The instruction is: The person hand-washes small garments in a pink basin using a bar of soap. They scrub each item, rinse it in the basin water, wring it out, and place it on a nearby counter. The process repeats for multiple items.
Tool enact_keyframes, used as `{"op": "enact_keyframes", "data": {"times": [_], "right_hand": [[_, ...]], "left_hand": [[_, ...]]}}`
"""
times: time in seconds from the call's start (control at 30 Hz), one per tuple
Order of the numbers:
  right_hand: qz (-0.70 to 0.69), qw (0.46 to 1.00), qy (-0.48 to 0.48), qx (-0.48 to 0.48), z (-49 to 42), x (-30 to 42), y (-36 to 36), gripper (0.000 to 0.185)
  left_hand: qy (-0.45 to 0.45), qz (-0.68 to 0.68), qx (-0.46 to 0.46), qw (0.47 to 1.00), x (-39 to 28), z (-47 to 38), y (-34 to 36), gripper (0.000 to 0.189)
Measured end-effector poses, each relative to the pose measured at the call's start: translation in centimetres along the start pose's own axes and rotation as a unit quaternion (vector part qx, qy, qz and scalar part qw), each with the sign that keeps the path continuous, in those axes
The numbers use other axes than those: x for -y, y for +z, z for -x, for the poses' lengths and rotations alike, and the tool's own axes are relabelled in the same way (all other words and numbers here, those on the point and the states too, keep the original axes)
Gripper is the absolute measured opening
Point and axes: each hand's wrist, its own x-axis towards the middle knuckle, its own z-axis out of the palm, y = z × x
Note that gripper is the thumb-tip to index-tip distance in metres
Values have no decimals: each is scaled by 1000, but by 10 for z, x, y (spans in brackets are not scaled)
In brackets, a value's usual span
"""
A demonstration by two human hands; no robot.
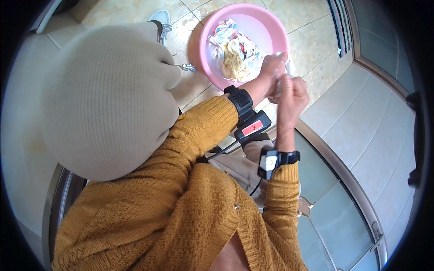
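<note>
A pink plastic basin (pixel 280 32) stands on the tiled floor, with water and a bunched wet cloth (pixel 235 61) in it, white and cream with coloured prints. My left hand (pixel 272 69) is at the basin's lower right rim, its fingers closed on a small white cloth (pixel 289 67), wet and partly hidden. My right hand (pixel 293 93) is closed just below and to the right, its thumb up, also on the white cloth. The hands are close together. Both wrists wear black strapped devices with cables.
A large beige ribbed fabric form (pixel 112 101) fills the left, with a light grey shoe (pixel 161 20) beyond it. Wet floor tiles (pixel 184 28) surround the basin. A striped mat (pixel 341 30) and glass-panelled, metal-framed doors (pixel 325 169) lie to the right.
</note>
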Motion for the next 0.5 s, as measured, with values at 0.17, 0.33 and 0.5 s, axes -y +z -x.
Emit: {"op": "enact_keyframes", "data": {"times": [0.17, 0.33, 0.5], "right_hand": [[68, 976, 203, -30, -34, -22, 2, 31], [-216, 895, 385, -65, -50, -51, -1, 34], [-182, 950, 255, -7, -34, -34, -1, 49]], "left_hand": [[30, -120, 55, 991, 7, 5, 1, 28], [57, -148, 61, 986, 9, -1, 10, 29], [-43, -71, 163, 983, 4, -3, 8, 35]]}}
